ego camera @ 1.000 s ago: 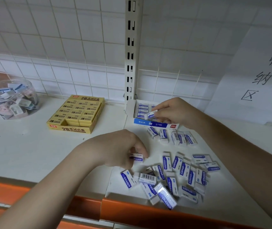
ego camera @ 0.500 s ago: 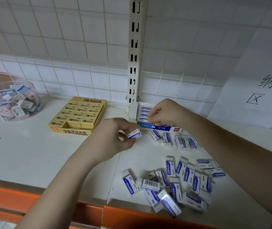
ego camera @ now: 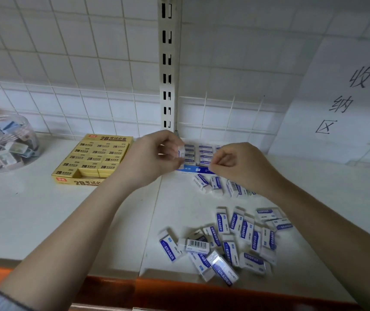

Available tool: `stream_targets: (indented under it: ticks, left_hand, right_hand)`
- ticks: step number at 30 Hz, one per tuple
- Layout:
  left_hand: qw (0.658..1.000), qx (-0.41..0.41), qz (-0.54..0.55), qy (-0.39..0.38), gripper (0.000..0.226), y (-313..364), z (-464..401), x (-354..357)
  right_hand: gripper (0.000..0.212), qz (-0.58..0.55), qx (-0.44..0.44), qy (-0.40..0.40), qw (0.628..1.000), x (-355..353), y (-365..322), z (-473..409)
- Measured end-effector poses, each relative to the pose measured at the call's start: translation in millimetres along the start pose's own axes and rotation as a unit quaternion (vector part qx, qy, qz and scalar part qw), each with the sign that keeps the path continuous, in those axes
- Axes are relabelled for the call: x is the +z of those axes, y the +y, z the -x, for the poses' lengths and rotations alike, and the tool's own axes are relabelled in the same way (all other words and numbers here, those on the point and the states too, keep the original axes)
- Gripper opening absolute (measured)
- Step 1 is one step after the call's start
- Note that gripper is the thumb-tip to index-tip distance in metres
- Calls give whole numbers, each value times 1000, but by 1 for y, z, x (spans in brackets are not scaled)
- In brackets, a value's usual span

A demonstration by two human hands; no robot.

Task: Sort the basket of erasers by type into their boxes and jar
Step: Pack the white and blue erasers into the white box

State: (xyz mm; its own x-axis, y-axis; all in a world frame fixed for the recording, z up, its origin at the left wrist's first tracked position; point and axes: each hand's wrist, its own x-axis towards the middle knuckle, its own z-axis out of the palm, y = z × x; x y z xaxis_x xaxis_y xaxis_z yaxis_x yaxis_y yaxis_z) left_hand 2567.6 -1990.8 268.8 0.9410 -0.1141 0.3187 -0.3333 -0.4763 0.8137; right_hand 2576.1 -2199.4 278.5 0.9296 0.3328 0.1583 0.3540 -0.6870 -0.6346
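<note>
My left hand point(ego camera: 150, 158) pinches a white-and-blue eraser point(ego camera: 181, 151) at the left edge of the blue-fronted box point(ego camera: 193, 169), which holds rows of the same erasers. My right hand point(ego camera: 240, 164) hovers over the box's right part with fingers curled and nothing visible in them. Several loose white-and-blue erasers point(ego camera: 224, 241) lie in a heap near the shelf's front edge. A few more erasers point(ego camera: 215, 184) lie just in front of the box.
A yellow box of 2B erasers point(ego camera: 94, 159) sits left of the blue box. A clear jar point(ego camera: 4, 142) of mixed erasers stands at the far left. A slotted upright point(ego camera: 168, 63) rises behind the box; a paper sign point(ego camera: 345, 99) hangs right. An orange edge point(ego camera: 179, 292) fronts the shelf.
My left hand picked an eraser from the front heap and carried it up to the blue box. My right hand let its eraser into the box and drew slightly right.
</note>
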Motion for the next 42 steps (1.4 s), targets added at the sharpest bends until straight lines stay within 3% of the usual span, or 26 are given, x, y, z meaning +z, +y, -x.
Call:
stream_targets:
  ticks: [3, 5, 11, 22, 26, 32, 37, 42]
  left_hand:
    - [1000, 7, -3, -18, 30, 7, -17, 6]
    - [999, 6, 2, -41, 29, 11, -28, 14]
    - [991, 23, -24, -127, 27, 13, -43, 43]
    - [961, 123, -148, -196, 24, 11, -62, 44]
    - [957, 112, -155, -219, 20, 3, -62, 45]
    - [946, 132, -181, -234, 16, -5, -64, 46]
    - [901, 164, -270, -296, 20, -6, -71, 52]
    - [881, 149, -305, -330, 24, -5, -81, 55]
  right_hand:
    - [16, 43, 12, -153, 987, -8, 2, 32]
    - [23, 75, 19, -197, 977, -6, 4, 48]
    - [25, 95, 19, -154, 983, -5, 1, 72]
    - [36, 80, 24, -134, 987, -5, 10, 83]
    - [43, 62, 29, -146, 987, -2, 11, 82]
    - [35, 59, 16, -135, 989, 1, 7, 84]
    - [31, 23, 19, -91, 995, 0, 10, 89]
    - [22, 21, 29, -80, 996, -4, 12, 89]
